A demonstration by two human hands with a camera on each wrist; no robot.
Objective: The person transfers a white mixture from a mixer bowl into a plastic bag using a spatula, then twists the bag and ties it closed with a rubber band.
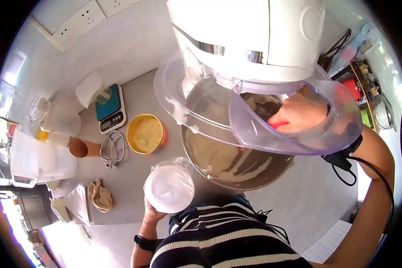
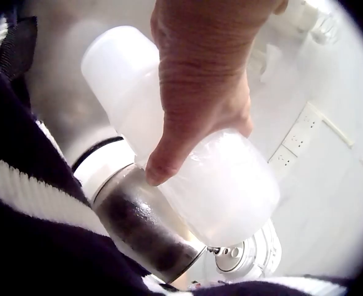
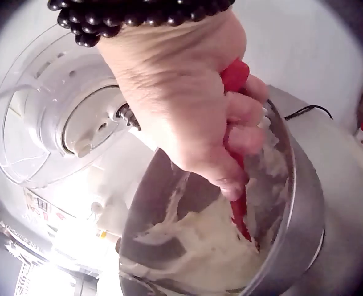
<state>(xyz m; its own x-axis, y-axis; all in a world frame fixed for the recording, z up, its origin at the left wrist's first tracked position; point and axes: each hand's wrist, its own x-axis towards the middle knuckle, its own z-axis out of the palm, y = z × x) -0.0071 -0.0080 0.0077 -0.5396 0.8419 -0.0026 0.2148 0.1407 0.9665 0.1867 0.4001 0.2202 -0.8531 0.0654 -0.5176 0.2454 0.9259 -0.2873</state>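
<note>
Inside the steel mixing bowl (image 3: 308, 191), the right hand (image 3: 181, 117) grips a red utensil (image 3: 239, 213), its lower end sunk in the pale creamy mixture (image 3: 200, 250); the grip, high on the shaft with fingers curled, probably keeps the knuckles clear of the cream. The clear splash guard (image 1: 295, 145) spans above that hand, attached under the white stand mixer (image 1: 236, 35). A flat beater (image 1: 113, 149) lies off on the table (image 1: 138, 187), which presumably leaves the bowl free for hand work. The left hand (image 2: 200, 92) is wrapped round a translucent plastic container (image 2: 228, 191) just beside the bowl, perhaps to keep it near the mixture; clear film (image 1: 185, 164) shows over its rim, apparently a liner. As for writing, the mixer shows no brand I can read. The kitchen scale (image 1: 111, 116) has markings on its panel, too small to make out, and a red-marked label (image 3: 41, 206) in the right wrist view is illegible.
</note>
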